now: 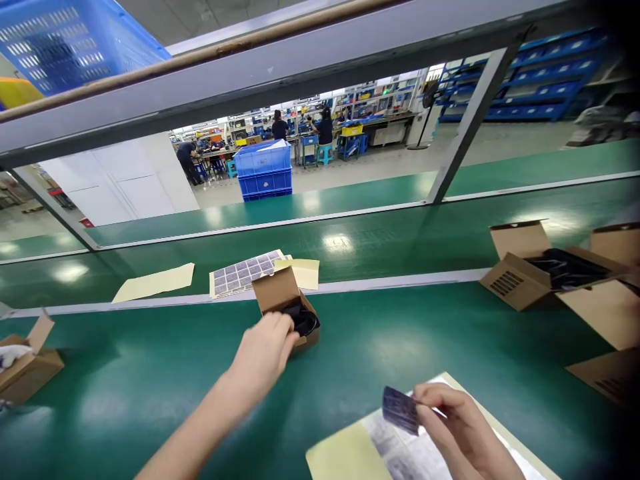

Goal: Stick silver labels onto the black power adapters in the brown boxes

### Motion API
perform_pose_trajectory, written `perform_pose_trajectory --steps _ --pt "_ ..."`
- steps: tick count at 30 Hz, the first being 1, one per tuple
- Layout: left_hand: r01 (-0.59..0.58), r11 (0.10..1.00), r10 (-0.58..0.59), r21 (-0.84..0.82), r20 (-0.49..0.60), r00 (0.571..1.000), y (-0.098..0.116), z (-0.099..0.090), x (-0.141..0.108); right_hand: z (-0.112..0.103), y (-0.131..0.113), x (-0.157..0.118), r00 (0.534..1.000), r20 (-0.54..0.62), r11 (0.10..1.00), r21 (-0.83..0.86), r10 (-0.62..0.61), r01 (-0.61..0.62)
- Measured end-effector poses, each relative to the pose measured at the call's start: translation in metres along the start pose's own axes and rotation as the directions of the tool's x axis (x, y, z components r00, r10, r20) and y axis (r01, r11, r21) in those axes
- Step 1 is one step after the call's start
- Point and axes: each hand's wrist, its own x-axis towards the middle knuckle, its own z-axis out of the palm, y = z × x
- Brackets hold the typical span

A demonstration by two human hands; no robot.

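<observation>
My left hand [265, 347] is closed at the near left side of a small open cardboard box [307, 343], its fingers curled over the edge. Black contents [304, 321] show inside the box, and the lid stands up at the back. Between the thumb and fingers of my right hand [453, 420] a dark printed sticker [400, 409] is pinched. Below that hand lies a yellowish backing sheet [345, 457] with a pale, partly printed area, partly covered by the hand.
Beyond the box lie sheets of dark labels [245, 275] and a yellow backing sheet [155, 283]. Open cartons stand at right [520, 283] and left [37, 373]. A metal frame post [470, 127] rises behind the green bench; a blue crate [85, 47] sits overhead. People work in the background.
</observation>
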Motion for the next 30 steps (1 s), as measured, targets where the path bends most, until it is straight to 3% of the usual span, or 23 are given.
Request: perform_pose_trajectory --steps 2,5,7,10,13,16,20,22,23,25,26,27,29,30 --pt "-0.088 0.981 0.081 0.172 0.048 0.996 -0.002 -0.016 0.036 0.006 -0.003 0.014 0.999 0.029 1.0 -0.002 0.017 -0.017" --pt "-0.149 0.973 0.115 0.178 0.188 0.975 -0.01 -0.022 0.081 0.017 -0.004 0.035 0.998 0.06 0.999 0.004 0.032 -0.032" --pt "-0.172 0.97 0.129 0.17 0.236 0.963 -0.015 -0.019 0.097 0.023 -0.003 0.051 0.996 0.086 0.999 0.012 0.036 -0.037" --pt "-0.174 0.972 0.136 0.159 0.224 0.965 -0.018 -0.01 0.105 0.029 -0.003 0.078 0.996 0.086 1.0 0.007 -0.031 0.031" --pt "-0.152 0.983 0.137 0.103 0.138 0.981 -0.018 -0.004 0.101 0.035 -0.009 0.102 0.993 0.065 0.995 0.015 -0.102 0.101" --pt "-0.116 0.993 0.116 -0.012 -0.034 0.993 -0.024 -0.007 0.084 0.041 -0.02 0.122 0.988 0.08 0.99 0.072 -0.13 0.124" --pt "-0.088 0.971 0.02 -0.222 -0.292 0.956 -0.038 -0.007 0.048 0.061 -0.04 0.139 0.972 0.134 0.976 0.127 -0.192 0.176" --pt "-0.146 0.871 -0.047 -0.469 -0.375 0.926 -0.042 0.0 0.031 0.079 -0.052 0.145 0.935 0.234 0.96 0.145 -0.267 0.238" --pt "-0.194 0.756 -0.09 -0.626 -0.393 0.915 -0.042 0.005 0.025 0.088 -0.057 0.147 0.906 0.3 0.952 0.156 -0.299 0.263" --pt "-0.263 0.426 -0.185 -0.865 -0.368 0.911 -0.041 0.013 0.015 0.104 -0.068 0.152 0.84 0.438 0.946 0.185 -0.321 0.265" --pt "-0.262 0.287 -0.214 -0.921 -0.329 0.92 -0.04 0.015 0.011 0.109 -0.072 0.155 0.812 0.493 0.949 0.194 -0.312 0.247" --pt "-0.242 0.208 -0.228 -0.948 -0.287 0.93 -0.04 0.016 0.007 0.112 -0.075 0.158 0.791 0.535 0.954 0.196 -0.298 0.227" --pt "-0.205 0.167 -0.236 -0.964 -0.241 0.941 -0.041 0.01 0.001 0.113 -0.08 0.166 0.765 0.585 0.963 0.173 -0.268 0.205" --pt "-0.198 0.206 -0.222 -0.958 -0.243 0.944 -0.042 0.006 -0.002 0.111 -0.082 0.17 0.753 0.607 0.967 0.154 -0.253 0.202"
